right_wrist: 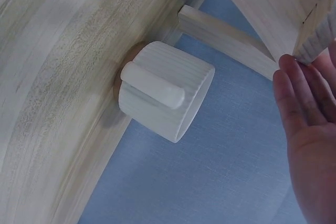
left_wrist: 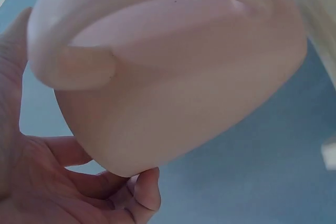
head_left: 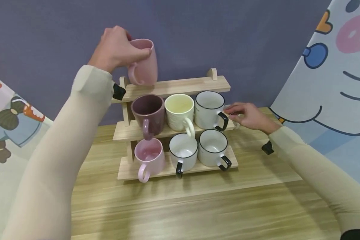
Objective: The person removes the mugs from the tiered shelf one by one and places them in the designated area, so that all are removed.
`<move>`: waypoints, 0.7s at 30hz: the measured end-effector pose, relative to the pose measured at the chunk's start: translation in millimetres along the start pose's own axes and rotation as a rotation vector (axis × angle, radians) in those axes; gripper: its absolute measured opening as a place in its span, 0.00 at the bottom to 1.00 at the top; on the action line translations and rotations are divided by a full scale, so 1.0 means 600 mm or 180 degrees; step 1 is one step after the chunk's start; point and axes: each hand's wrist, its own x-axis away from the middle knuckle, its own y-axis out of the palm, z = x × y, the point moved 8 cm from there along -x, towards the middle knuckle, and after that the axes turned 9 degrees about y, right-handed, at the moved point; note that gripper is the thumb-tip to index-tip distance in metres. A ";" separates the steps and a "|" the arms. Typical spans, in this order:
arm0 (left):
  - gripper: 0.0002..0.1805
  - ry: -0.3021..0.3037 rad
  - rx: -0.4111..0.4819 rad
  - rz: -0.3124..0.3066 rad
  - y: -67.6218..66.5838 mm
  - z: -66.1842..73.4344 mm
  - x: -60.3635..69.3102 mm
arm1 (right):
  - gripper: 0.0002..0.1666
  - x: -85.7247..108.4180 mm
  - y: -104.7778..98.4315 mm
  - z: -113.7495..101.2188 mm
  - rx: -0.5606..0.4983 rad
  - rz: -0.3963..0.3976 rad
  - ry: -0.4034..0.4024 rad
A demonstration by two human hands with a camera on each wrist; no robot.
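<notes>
Starting left, the left hand [head_left: 115,48] has a pink mug [head_left: 149,66] clamped near its rim, thumb on the near side, fingers round the far side. It's right over the left part of the top shelf [head_left: 180,86], can't tell if the base touches. Looks like glazed ceramic, so I'd guess stiff, a bit heavy, kinda slick and easy to chip. Rim pinch works, but imo the loop handle [left_wrist: 52,30] or a wrap round the body is safer. Past the wooden rack [head_left: 125,113] there's a ribbed white cup [right_wrist: 157,85], and the right hand [head_left: 249,116] has its fingers fairly straight, tips touching the rack's end.
</notes>
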 end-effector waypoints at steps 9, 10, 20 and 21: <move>0.46 -0.0159 0.0040 0.0108 -0.059 -0.063 0.064 | 0.14 0.007 -0.009 0.007 0.0001 0.0044 0.0040; 0.46 -0.0167 0.0023 0.0123 -0.064 -0.071 0.072 | 0.14 0.009 -0.010 0.008 -0.0001 0.0042 0.0052; 0.49 -0.0482 -0.0186 -0.0100 -0.089 -0.164 0.148 | 0.14 0.019 -0.021 0.023 0.0050 0.0057 0.0105; 0.49 -0.0496 -0.0198 -0.0135 -0.085 -0.173 0.154 | 0.14 0.019 -0.023 0.026 0.0061 0.0064 0.0117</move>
